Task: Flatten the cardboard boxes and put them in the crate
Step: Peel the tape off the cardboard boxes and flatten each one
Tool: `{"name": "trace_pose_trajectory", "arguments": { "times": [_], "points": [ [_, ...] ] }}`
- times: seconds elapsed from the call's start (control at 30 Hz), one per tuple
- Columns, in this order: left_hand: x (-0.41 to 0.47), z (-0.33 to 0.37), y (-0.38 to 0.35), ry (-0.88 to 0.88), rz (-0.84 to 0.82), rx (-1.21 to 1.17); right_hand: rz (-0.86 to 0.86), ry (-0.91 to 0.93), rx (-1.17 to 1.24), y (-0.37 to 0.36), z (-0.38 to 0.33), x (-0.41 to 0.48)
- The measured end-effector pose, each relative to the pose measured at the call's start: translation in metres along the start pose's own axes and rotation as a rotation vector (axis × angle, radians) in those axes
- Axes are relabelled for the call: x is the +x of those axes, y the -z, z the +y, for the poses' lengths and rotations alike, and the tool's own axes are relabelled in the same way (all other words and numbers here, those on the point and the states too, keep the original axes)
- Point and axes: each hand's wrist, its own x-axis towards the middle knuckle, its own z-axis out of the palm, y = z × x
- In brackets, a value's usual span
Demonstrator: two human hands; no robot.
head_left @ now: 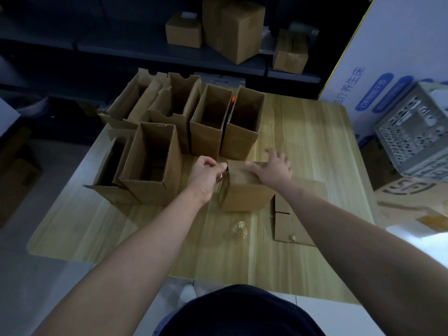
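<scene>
A closed brown cardboard box (247, 195) stands on the wooden table (303, 132) in front of me. My right hand (272, 168) lies flat on its top with the fingers spread. My left hand (206, 173) is at the box's upper left edge, pinching a strip of clear tape (221, 187) that hangs down the box's left side. A flattened cardboard box (299, 214) lies on the table just right of the closed box. The grey perforated crate (417, 141) sits off the table's right side, tilted.
Several open, upright cardboard boxes (150, 166) crowd the table's left and back. A crumpled ball of tape (239, 230) lies near the front of the table. Dark shelves behind hold closed boxes (232, 27). A large white printed carton (388, 57) stands at the right.
</scene>
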Motion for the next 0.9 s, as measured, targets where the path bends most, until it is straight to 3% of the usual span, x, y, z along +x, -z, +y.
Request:
{"name": "trace_pose_trajectory", "arguments": {
  "times": [0.07, 0.13, 0.23, 0.3, 0.4, 0.5, 0.67, 0.77, 0.9],
  "points": [
    [0.0, 0.007, -0.004, -0.017, -0.017, -0.002, -0.176, 0.28, -0.08, 0.004, -0.011, 0.001],
    [0.0, 0.013, -0.01, -0.02, -0.05, -0.023, -0.316, 0.422, -0.227, 0.003, -0.019, 0.005],
    [-0.001, 0.018, -0.016, 0.013, -0.109, -0.102, -0.331, 0.436, -0.341, 0.003, -0.023, 0.007],
    [0.001, 0.019, -0.017, 0.037, -0.085, -0.164, -0.315, 0.456, -0.272, 0.007, -0.021, 0.008],
    [0.011, 0.021, -0.006, 0.086, 0.142, -0.223, -0.256, 0.462, -0.069, 0.024, -0.006, 0.012],
    [0.024, 0.018, 0.014, 0.014, 0.291, -0.049, -0.218, 0.4, 0.023, 0.041, 0.016, 0.016],
    [0.019, 0.01, -0.004, -0.162, -0.034, 0.452, -0.195, 0.379, 0.081, 0.031, 0.019, 0.013],
    [0.018, 0.004, -0.012, -0.277, 0.005, 0.723, -0.178, 0.378, 0.125, 0.022, 0.023, 0.009],
    [0.014, 0.002, -0.015, -0.38, 0.063, 0.882, -0.191, 0.329, 0.183, 0.014, 0.032, 0.002]
  ]
}}
